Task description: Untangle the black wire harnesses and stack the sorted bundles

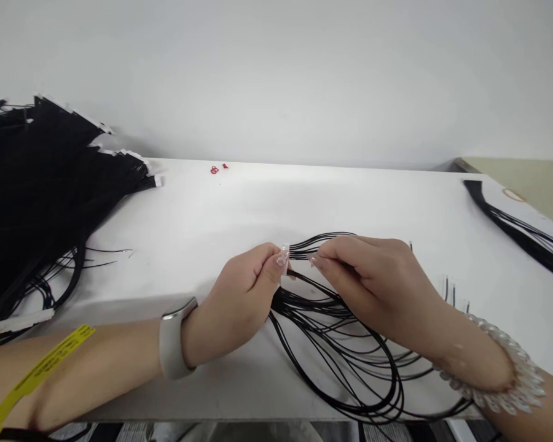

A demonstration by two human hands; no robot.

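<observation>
My left hand [239, 301] and my right hand [368, 282] meet near the middle of a white table [304, 202]. Between their fingertips they pinch a bundle of thin black wires [322, 242] close to a small white connector [284, 255], which is partly hidden by my fingers. The rest of the wires fall in long loops [350, 350] over the table's front edge. My right fingers sit just beside my left fingertips.
A large heap of black wire bundles [41, 184] with white-tagged ends lies at the left. Another black bundle [516, 227] lies at the right. Small red pieces [214, 169] sit by the back wall. A pale green mat [520, 184] lies at the far right.
</observation>
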